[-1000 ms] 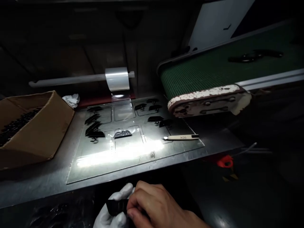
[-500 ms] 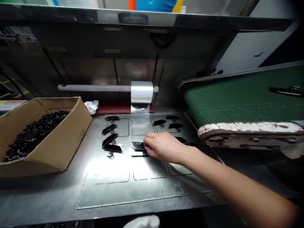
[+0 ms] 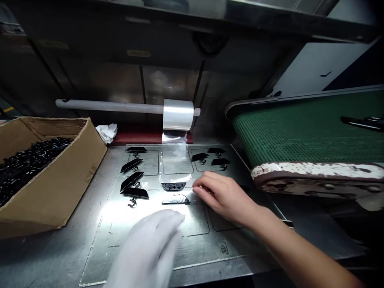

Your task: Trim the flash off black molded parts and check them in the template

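My left hand (image 3: 150, 244), in a white glove, is over the front of the glass-like sheet (image 3: 216, 256). Motion blurs its fingers, so their closing is unclear. My bare right hand (image 3: 222, 196) has its thumb and fingertips brought together; whatever they may hold is hidden. Just left of those fingertips, apart from them, a small black trapezoid piece (image 3: 174, 186) lies at the end of the clear film strip (image 3: 175, 160). In front of it is a similar shape with a shiny face (image 3: 176, 199). Black hook pieces (image 3: 135, 193) lie to the left, and more hook pieces (image 3: 220, 162) behind my right hand.
At left stands a cardboard box (image 3: 81, 168) full of black hook parts. A film roll (image 3: 178, 115) hangs on a white rod (image 3: 114, 105) at the back. A green conveyor belt (image 3: 312, 132) on the right carries a black piece (image 3: 363, 123). A crumpled white cloth (image 3: 107, 133) lies behind the box.
My right hand has let go of the black trapezoid piece and drawn back to the right. My gloved left hand has come up from the front edge over the sheet. The view has shifted.
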`<state>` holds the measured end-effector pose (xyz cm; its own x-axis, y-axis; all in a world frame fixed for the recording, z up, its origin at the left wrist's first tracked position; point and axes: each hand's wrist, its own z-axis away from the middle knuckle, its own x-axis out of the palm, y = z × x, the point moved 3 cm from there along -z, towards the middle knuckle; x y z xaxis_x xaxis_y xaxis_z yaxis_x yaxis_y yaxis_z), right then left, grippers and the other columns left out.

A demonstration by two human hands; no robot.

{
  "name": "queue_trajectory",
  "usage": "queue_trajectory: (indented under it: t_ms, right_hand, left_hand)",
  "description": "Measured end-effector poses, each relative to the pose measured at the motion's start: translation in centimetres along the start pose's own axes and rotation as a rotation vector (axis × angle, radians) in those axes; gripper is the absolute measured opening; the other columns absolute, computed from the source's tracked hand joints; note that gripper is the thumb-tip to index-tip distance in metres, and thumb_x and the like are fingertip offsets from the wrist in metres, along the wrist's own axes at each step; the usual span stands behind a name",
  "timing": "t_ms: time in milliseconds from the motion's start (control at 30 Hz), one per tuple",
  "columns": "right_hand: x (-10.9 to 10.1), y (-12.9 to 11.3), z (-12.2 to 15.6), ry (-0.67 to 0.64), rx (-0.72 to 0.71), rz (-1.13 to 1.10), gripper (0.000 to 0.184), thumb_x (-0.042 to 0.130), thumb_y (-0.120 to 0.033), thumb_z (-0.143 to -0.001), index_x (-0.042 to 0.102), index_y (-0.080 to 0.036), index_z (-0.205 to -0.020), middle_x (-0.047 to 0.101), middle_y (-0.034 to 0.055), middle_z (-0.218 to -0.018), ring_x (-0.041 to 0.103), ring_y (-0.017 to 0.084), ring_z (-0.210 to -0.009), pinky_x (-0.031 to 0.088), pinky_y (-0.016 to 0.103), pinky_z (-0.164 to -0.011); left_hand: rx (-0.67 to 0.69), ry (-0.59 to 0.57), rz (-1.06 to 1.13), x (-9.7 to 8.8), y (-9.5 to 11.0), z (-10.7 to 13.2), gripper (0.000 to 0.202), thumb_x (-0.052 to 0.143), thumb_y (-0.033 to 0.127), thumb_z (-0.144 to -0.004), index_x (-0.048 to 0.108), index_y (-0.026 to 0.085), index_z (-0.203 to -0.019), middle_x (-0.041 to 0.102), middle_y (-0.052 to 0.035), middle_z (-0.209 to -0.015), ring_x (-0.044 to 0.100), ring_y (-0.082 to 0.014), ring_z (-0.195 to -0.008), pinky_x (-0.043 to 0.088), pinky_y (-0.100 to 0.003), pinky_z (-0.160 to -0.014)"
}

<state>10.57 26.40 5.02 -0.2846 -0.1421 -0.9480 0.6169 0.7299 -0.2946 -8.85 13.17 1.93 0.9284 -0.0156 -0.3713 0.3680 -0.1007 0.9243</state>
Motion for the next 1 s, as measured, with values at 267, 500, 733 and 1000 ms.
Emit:
queue_trajectory:
  t_ms: [267, 500, 733, 1000]
  right_hand:
    - [0.5, 1.4, 16.4, 0.190, 0.274, -0.414, 0.021, 0.047, -0.032, -0.108, 0.064, -0.025, -0.099, 0.063, 0.0019, -0.089, 0.063, 0.017, -0.080, 0.049, 0.030, -0.071]
    - [0.0, 4.9, 20.5, 0.314, 0.345, 0.025, 0.027, 0.047, -0.023, -0.106, 0.065, -0.019, -0.125, 0.065, 0.0100, -0.107, 0.062, 0.024, -0.095, 0.053, 0.039, -0.081]
    - [-0.9, 6.6, 18.2, 0.286, 0.215, 0.097, 0.021, 0.052, -0.025, -0.104, 0.072, -0.020, -0.101, 0.065, 0.0105, -0.105, 0.058, 0.029, -0.097, 0.048, 0.046, -0.087]
    - [0.2, 2.5, 16.8, 0.209, 0.102, -0.093, 0.020, 0.042, -0.029, -0.110, 0.057, -0.025, -0.123, 0.068, 0.0057, -0.111, 0.067, 0.020, -0.093, 0.052, 0.033, -0.080]
  left_hand:
    - [0.335, -0.176, -1.123, 2.3, 2.2, -6.9, 0.029, 0.045, 0.005, -0.094, 0.070, 0.017, -0.103, 0.071, -0.0137, -0.095, 0.065, -0.0324, -0.083, 0.051, -0.046, -0.075]
    - [0.374, -0.177, -1.199, 3.1, 2.0, -4.1, 0.033, 0.038, 0.007, -0.099, 0.068, 0.016, -0.109, 0.071, -0.0135, -0.098, 0.064, -0.0295, -0.082, 0.050, -0.045, -0.075]
    - [0.319, -0.125, -1.140, 4.2, 2.3, 1.4, 0.027, 0.041, 0.009, -0.100, 0.064, 0.017, -0.112, 0.067, -0.0106, -0.098, 0.062, -0.0267, -0.083, 0.051, -0.043, -0.075]
    - [0.434, -0.018, -0.851, 3.7, 1.3, 5.6, 0.031, 0.055, 0.011, -0.096, 0.057, 0.018, -0.126, 0.067, -0.0137, -0.119, 0.062, -0.0260, -0.104, 0.052, -0.043, -0.092]
